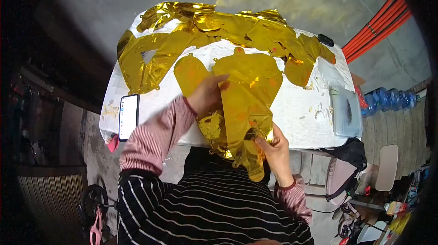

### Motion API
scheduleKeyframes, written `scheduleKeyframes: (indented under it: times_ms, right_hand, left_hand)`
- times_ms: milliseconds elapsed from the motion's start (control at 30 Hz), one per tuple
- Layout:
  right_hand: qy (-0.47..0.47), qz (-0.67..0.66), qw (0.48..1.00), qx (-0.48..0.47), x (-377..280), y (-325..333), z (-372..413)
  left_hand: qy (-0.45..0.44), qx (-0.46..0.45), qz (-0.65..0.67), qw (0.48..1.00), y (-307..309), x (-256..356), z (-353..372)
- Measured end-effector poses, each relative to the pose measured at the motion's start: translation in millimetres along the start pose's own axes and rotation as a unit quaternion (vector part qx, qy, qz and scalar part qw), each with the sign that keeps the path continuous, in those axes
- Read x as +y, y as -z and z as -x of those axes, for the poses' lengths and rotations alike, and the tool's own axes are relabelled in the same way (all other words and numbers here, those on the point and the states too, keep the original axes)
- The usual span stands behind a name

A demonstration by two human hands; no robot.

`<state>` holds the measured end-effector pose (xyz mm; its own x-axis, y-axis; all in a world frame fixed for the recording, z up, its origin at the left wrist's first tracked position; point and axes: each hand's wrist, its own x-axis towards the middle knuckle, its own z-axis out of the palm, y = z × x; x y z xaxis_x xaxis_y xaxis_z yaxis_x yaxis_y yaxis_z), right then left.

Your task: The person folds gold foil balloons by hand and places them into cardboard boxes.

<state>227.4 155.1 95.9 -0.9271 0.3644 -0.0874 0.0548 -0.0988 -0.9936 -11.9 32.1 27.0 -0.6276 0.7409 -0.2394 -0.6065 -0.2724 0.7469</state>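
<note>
Your balloon (248, 92) is a flat, uninflated sheet of gold foil. It is shiny and heavily creased, with orange glints where the light hits it. It is broad and rounded at the top, with a small tab on its upper edge, and narrows to a crumpled tail at the bottom. A second rounded lobe sticks out to its left. The upper part lies on the near middle of the white table (301, 124). The tail hangs over the near edge, in front of your striped top.

Your left hand (207, 93) rests on the foil between the lobe and the main body, fingers stretched out to the right. The thumb is hidden, so you cannot tell whether it pinches the sheet. Your right hand (273, 147) is closed on the crumpled tail just off the table edge, with the foil bunched between thumb and fingers.

A pile (205, 30) of similar gold foil shapes lies across the far side of the table. A phone (128, 116) lies at the table's left edge, screen lit.
</note>
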Motion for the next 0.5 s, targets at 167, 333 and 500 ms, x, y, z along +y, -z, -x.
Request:
scheduleKeyframes:
  times_ms: [167,333,500]
  right_hand:
    - [0.039,0.137,0.989,0.026,19.4,-13.2,15.5]
    - [0.046,0.093,0.994,0.023,30.2,-33.5,7.9]
    - [-0.07,0.027,0.997,0.003,59.9,-24.2,-2.9]
  left_hand:
    - [-0.149,0.089,-0.354,0.919,52.7,19.8,-75.1]
    - [-0.093,0.106,-0.498,0.855,45.1,33.5,-65.2]
    - [-0.354,0.099,-0.665,0.65,57.5,33.3,-37.4]
